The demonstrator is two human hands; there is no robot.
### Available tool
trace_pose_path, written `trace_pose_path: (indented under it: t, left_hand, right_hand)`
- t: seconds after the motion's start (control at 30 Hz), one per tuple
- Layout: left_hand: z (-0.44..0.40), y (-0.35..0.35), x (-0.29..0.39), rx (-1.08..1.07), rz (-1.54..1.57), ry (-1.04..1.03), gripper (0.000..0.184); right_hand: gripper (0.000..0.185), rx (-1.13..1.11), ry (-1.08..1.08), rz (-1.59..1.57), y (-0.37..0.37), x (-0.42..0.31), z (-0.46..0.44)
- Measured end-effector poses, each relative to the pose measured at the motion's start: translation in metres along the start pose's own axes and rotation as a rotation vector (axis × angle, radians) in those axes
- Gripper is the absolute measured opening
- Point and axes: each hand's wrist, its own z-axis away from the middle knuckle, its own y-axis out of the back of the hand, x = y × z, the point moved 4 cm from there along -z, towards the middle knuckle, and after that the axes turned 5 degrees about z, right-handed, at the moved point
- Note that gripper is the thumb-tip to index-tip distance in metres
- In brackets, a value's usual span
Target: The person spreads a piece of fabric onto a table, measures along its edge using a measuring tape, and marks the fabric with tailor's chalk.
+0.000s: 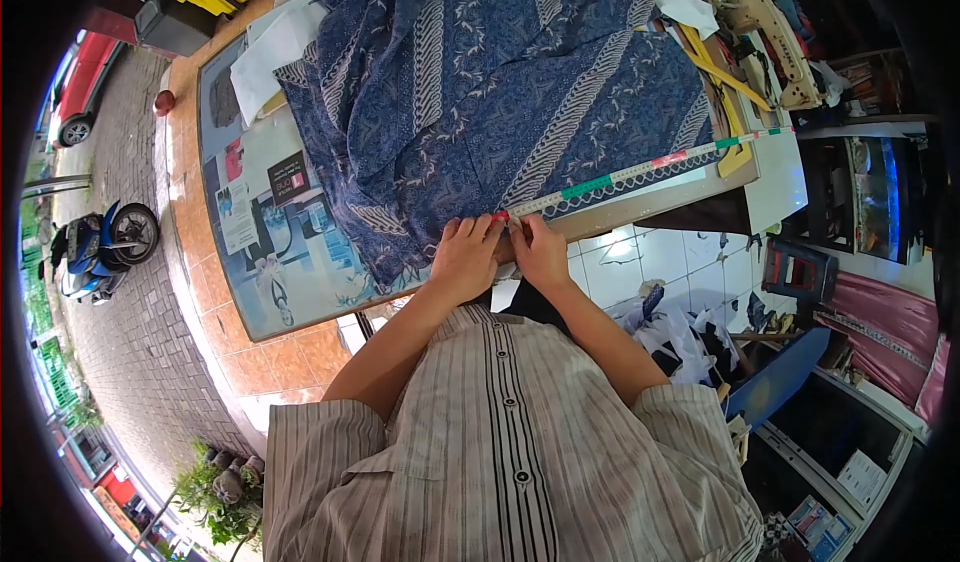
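Observation:
A blue batik cloth [470, 92] with white patterned bands lies spread and partly rumpled over the table. Along its near right edge stretches a tape measure [640, 170] with white, green and red sections. Its near end reaches my fingertips at the table's front edge. My left hand [466, 260] has its fingers bent over the cloth edge, fingertips at the red end of the tape. Close beside it, my right hand [541, 253] is closed, thumb and forefinger pinching the tape's end. What lies beneath my fingers is hidden.
The table [262, 307] has pictures and cards under its top. Yellow rulers [735, 87] and a sewing machine [775, 37] stand at the far right. A blue stool [800, 270] and a heap of cloth scraps [690, 342] are on the right. A motorbike [105, 247] is parked outside, left.

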Motion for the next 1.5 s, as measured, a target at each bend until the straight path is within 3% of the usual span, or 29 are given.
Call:
trace_pose_path:
  t: [0.97,1.27,1.5]
  left_hand:
    - [-0.007,0.000,0.003,-0.074,-0.042,0.031,0.064]
    - [-0.008,0.003,0.005,-0.074,-0.042,0.023,0.066]
    - [-0.007,0.001,0.003,-0.063,-0.054,0.010,0.067]
  right_hand:
    - [0.020,-0.030,0.006,0.151,-0.009,0.001,0.001]
    - [0.017,-0.258,0.102,0.303,0.021,-0.007,0.008]
    - [0.014,-0.152,-0.060,0.110,0.041,0.001,0.020]
